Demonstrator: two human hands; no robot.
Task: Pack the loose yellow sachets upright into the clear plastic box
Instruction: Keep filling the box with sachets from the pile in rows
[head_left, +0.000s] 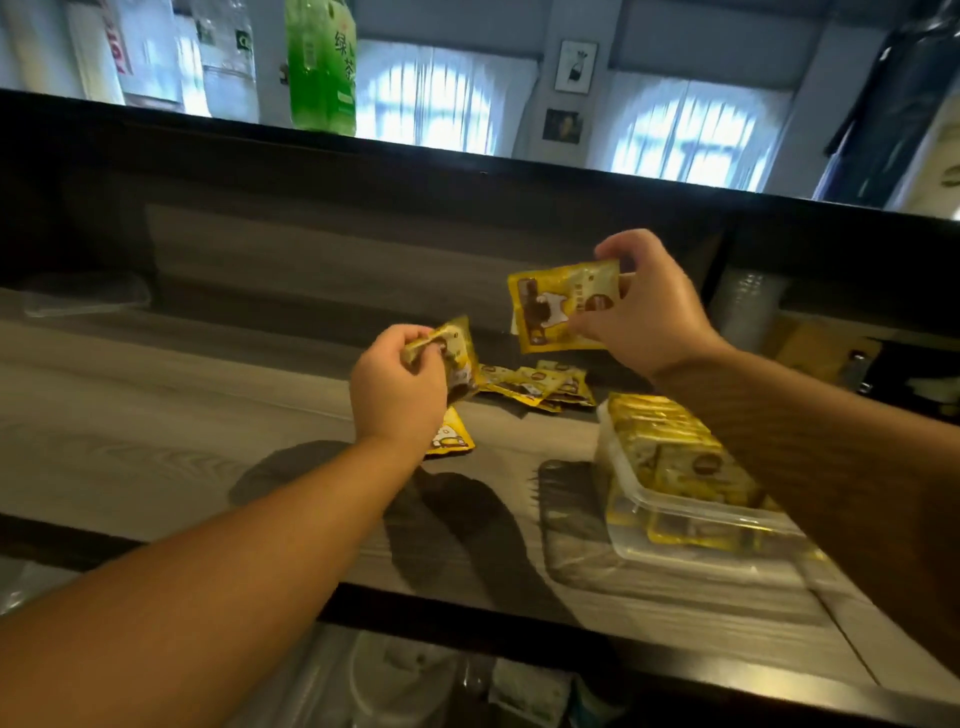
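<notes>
Head view
Forearms: two bare forearms enter from the bottom corners and reach forward over the shelf.
Surface: a grey wood-grain shelf board (156, 441) with a dark front edge; arm shadows fall across it. Dark panel behind, dark ledge above.
Below the shelf: blurred clear plastic items, not identifiable.
Left hand (397, 387): fingers curled, pinching a crumpled yellow foil sachet (457, 358) by its top edge, held above the board.
Right hand (647, 306): raised higher, thumb and fingers pinching a flat yellow sachet with a brown and white cartoon print (563, 306) by its right side, printed face toward the camera, slightly tilted.
Loose stock: a small heap of yellow sachets (537, 387) lies flat on the board between the hands, further back; a single yellow sachet (452, 439) lies partly hidden under the left wrist.
Box: a clear rectangular plastic box (691, 530) sits on the board at right, under the right forearm, with a row of yellow sachets (660, 431) standing on edge inside, packed against one another; tops rise above the rim.
Far left: a clear plastic lid (85, 299) lies on the board.
Room: a green plastic drinks bottle (321, 62) stands on the upper ledge; behind, bright curtained windows (685, 140) and two small framed pictures (574, 67) on a pale wall.
</notes>
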